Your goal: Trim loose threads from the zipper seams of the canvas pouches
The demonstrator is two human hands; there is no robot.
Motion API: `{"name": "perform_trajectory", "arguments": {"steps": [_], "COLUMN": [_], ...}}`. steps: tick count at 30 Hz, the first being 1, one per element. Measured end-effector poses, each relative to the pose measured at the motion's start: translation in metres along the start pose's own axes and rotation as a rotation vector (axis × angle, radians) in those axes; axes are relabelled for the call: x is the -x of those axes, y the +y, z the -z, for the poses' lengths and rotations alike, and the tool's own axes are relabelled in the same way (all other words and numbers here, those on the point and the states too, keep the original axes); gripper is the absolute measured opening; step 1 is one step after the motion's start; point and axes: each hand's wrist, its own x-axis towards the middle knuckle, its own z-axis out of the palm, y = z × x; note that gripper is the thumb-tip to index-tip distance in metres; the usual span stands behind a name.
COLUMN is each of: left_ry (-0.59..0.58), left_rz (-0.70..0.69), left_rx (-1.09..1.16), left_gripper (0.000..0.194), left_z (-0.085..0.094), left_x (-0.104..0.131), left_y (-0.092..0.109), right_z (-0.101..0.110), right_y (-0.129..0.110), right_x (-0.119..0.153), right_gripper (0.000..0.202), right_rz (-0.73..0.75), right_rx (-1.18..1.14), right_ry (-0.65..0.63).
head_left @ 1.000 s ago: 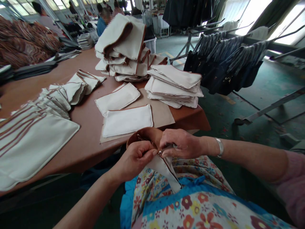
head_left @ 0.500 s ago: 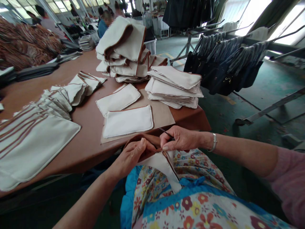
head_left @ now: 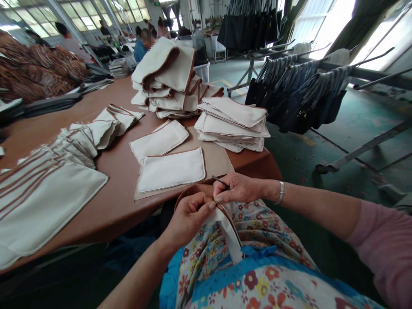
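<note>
A white fabric piece with brown edging [head_left: 229,231] hangs over the flowered apron, its top end pinched between my two hands. My left hand [head_left: 192,211] grips it with thumb and fingers closed. Against it, my right hand [head_left: 236,189] pinches the same edge and also holds a thin dark tool [head_left: 220,182] that points up and left. Brown material [head_left: 202,189] bulges just behind the fingers. Beyond the hands, a white rectangular pouch [head_left: 172,170] lies flat on the brown table [head_left: 119,171], with another pouch [head_left: 159,139] behind it.
White pieces [head_left: 51,189] fan out on the left. Folded pieces [head_left: 175,77] form a tall pile at the back, beside a lower stack [head_left: 232,124]. A rack with dark bags [head_left: 292,103] stands at right. Several people are in the background.
My left hand has shifted right, its thumb now closed near the right fingertips. The white piece between the hands is bunched narrower. The view has tilted slightly up.
</note>
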Motion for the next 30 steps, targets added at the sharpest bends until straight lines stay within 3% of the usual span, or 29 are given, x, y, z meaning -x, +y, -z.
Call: {"name": "perform_trajectory", "arguments": {"steps": [3,5,6,8,10,12,15,19,21,22,23,24,26,27,30], "left_ry": [0.179,0.324,0.398,0.512,0.577,0.696,0.981,1.207,1.164,1.102,0.988,0.908,0.776,0.707,0.529], "left_rz": [-0.027,-0.087,-0.135,-0.275,-0.469,-0.664,-0.843,-0.856,-0.651,-0.47,-0.26,-0.178,-0.097,-0.074,-0.021], "left_rx": [-0.087,-0.226,-0.293,-0.385,-0.484,-0.642,-0.798,-0.858,-0.926,-0.975,-1.044,-1.072,-1.106,-1.12,-1.148], "left_gripper": [0.033,0.031,0.029,0.022,0.013,0.015,0.04,0.042,0.036,0.032,0.033,0.032,0.032,0.034,0.037], "left_z": [-0.004,-0.008,-0.01,-0.015,-0.017,-0.012,0.014,0.071,0.098,0.109,0.117,0.124,0.131,0.132,0.134], "left_x": [0.008,0.012,0.014,0.016,0.018,0.022,0.027,0.004,-0.027,-0.045,-0.065,-0.085,-0.122,-0.138,-0.177], "left_y": [-0.004,0.002,0.006,0.017,0.03,0.042,0.052,0.038,0.018,0.006,-0.007,-0.02,-0.043,-0.053,-0.07], "right_z": [0.017,0.015,0.009,-0.01,-0.023,-0.016,0.039,0.153,0.2,0.218,0.23,0.239,0.245,0.244,0.24], "right_y": [-0.019,-0.038,-0.046,-0.058,-0.062,-0.065,-0.076,-0.079,-0.06,-0.046,-0.029,-0.011,0.025,0.041,0.074], "right_x": [0.001,0.008,0.011,0.017,0.015,0.008,-0.008,-0.023,-0.029,-0.031,-0.033,-0.033,-0.032,-0.031,-0.024], "right_gripper": [0.037,0.054,0.064,0.073,0.044,0.021,0.025,0.043,0.047,0.048,0.049,0.053,0.065,0.069,0.076], "right_rz": [0.085,0.103,0.11,0.119,0.118,0.133,0.21,0.236,0.183,0.101,-0.038,-0.222,-0.518,-0.596,-0.663], "right_rx": [0.267,0.378,0.411,0.513,0.587,0.549,0.323,0.037,0.021,0.104,0.254,0.437,0.728,0.811,0.901], "right_ry": [0.288,0.425,0.415,0.277,0.235,0.33,0.632,1.065,1.137,1.169,1.21,1.209,1.13,1.1,1.083]}}
